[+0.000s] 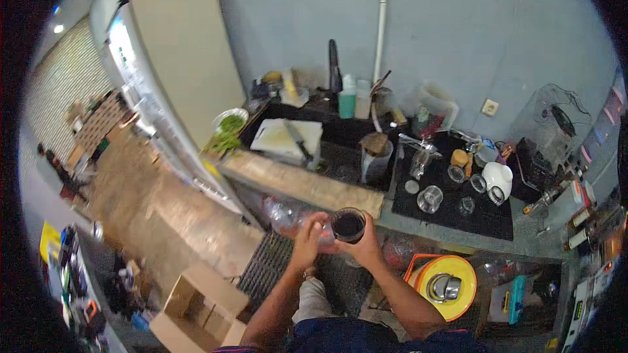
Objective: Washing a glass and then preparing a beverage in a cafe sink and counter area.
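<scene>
My right hand (367,247) is wrapped around a clear cup (349,225) of dark liquid, held upright in front of my body. My left hand (308,242) is just left of the cup, its fingers bent. Whether it touches the cup or grips anything is unclear, as the area between the hands is blurred. Clear plastic with red patches (284,213) shows below and beyond the left hand. Past the hands runs the counter's pale front ledge (304,181). A white cutting board (274,139) with a knife (299,142) on it lies behind that ledge.
Glass jars (430,199) and a white bowl (497,176) stand on a black mat (417,213) at the right. Below the counter is a yellow round lid (461,274) bearing metal rings. An open cardboard box (206,304) sits lower left, near an open refrigerator door (162,103).
</scene>
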The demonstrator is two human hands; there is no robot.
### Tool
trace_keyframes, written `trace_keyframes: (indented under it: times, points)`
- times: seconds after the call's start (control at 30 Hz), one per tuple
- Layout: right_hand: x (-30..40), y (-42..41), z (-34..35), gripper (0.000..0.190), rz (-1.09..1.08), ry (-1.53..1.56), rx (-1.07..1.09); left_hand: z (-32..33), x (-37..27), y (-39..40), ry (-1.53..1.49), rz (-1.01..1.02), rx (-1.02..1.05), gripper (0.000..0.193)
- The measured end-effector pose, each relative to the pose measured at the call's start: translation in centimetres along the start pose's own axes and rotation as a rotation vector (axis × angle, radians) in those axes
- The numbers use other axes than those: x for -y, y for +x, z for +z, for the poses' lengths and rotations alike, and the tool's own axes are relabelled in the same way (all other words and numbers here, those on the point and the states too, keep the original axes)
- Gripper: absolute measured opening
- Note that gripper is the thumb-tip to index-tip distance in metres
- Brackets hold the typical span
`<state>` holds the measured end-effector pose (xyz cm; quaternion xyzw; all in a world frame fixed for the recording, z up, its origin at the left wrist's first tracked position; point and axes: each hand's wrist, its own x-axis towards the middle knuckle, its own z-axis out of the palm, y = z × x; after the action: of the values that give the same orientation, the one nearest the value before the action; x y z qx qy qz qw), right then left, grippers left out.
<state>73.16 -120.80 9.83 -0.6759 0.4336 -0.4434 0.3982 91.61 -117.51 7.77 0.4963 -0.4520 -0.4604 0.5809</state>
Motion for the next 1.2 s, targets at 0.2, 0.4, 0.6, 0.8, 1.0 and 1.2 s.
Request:
trace_keyframes:
  times: [0.2,0.4,0.6,0.8,1.0,1.2]
  points:
    - [-4.4,15.5,1.1,0.102,0.168,-0.255,-0.14,-5.1,2.7,27.3,0.121,0.243,0.026,0.037]
    - [-9.9,26.1,3.9,0.104,0.362,-0.222,-0.104,-6.0,5.2,49.2,0.553,0.302,0.079,0.045]
    - [-12.0,32.4,5.2,0.106,0.507,-0.373,0.086,-6.0,5.5,61.3,0.978,0.563,0.172,0.064]
    - [-14.3,36.6,6.6,0.103,0.698,-0.595,0.342,-7.3,8.8,67.5,1.217,0.803,0.243,0.085]
    - [-13.1,39.8,7.3,0.104,0.777,-0.909,0.624,-6.7,8.7,68.7,1.375,0.814,0.301,0.091]
    - [-11.2,42.0,5.7,0.096,0.818,-0.904,0.682,-4.6,5.3,68.9,1.969,0.517,0.518,0.089]
